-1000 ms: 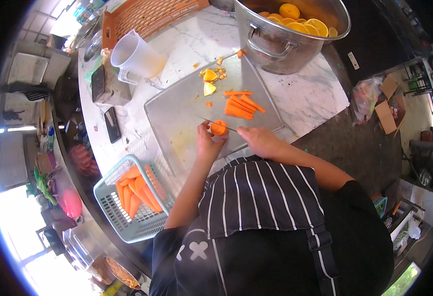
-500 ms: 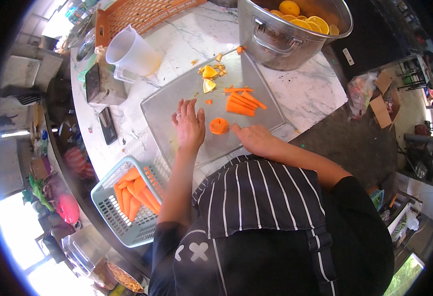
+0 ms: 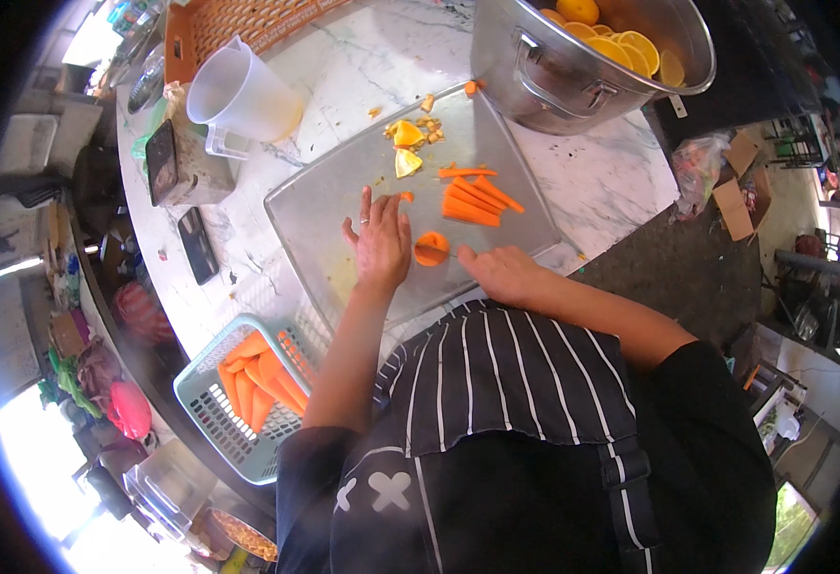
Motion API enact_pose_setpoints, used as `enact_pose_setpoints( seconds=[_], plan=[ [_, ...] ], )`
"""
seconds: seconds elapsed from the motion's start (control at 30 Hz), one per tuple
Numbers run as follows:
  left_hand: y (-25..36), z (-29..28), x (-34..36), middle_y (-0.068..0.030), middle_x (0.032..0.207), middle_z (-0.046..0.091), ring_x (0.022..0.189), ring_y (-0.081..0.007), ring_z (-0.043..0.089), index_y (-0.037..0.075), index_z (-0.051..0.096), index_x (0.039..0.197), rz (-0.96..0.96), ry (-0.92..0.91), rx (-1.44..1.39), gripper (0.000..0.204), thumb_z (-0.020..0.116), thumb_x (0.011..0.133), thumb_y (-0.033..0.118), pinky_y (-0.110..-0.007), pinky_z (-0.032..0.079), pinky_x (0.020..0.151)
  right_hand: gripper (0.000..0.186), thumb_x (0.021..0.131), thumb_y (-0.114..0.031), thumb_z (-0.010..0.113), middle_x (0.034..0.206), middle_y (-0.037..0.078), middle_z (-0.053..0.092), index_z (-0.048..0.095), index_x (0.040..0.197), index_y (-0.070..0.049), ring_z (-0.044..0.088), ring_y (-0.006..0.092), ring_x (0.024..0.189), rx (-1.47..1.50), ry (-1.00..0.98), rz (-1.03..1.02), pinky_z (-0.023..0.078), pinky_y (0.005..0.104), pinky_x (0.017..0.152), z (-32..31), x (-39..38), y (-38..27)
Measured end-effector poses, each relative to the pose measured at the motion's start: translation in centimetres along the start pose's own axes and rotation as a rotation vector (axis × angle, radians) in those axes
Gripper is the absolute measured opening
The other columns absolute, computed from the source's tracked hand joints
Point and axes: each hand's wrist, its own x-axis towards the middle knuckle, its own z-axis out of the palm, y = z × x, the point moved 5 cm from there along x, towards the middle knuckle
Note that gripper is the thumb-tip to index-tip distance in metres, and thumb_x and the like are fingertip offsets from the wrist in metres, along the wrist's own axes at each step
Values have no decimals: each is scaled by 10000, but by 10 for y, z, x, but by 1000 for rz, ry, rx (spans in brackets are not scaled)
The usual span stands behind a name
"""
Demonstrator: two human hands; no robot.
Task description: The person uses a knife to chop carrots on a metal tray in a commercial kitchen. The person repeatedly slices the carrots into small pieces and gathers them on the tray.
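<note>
On the grey metal tray (image 3: pixel 343 220) stands an upright round carrot piece (image 3: pixel 430 241), its cut end facing up. My right hand (image 3: pixel 506 273) is closed on a knife (image 3: pixel 436 253), whose thin blade crosses the top of that piece; its handle is hidden in my fist. My left hand (image 3: pixel 380 244) is just left of the carrot piece, apart from it, with fingers stretched out and a ring on one. Beyond lie several long carrot sticks (image 3: pixel 472 203), and farther up, yellow-orange citrus pieces (image 3: pixel 406 163) among small scraps.
A steel pot (image 3: pixel 558 91) of orange slices stands far right. At the left are a translucent measuring jug (image 3: pixel 248 96), a phone (image 3: pixel 198 246) and a box (image 3: pixel 200 172) with a dark-screened device. A pale blue basket (image 3: pixel 207 421) of peeled carrots is near left; an orange crate (image 3: pixel 238 29) lies behind.
The knife blade now shows over the carrot piece. My left hand has shifted a little right, its fingers more spread. The whole view has shifted slightly.
</note>
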Motion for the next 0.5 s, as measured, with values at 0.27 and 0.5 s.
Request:
enact_pose_setpoints(
  seconds=[0.27, 0.5],
  plan=[
    [-7, 16, 1, -58, 1439, 318, 1425, -255, 86, 115, 374, 1372, -10, -106, -58, 450, 328, 968, 308, -647, 51, 1038, 236, 800, -54, 470, 709, 187, 640, 395, 1020, -13, 649, 366, 679, -72, -86, -41, 518, 465, 585, 17, 15, 20],
    [-13, 45, -7, -49, 1518, 189, 1428, -250, 67, 115, 274, 1436, -14, -167, -2, 526, 347, 957, 321, -649, 28, 1042, 196, 855, -84, 444, 789, 200, 655, 436, 1034, -6, 660, 378, 738, -55, -223, -12, 526, 488, 642, 28, 24, 31]
  ],
)
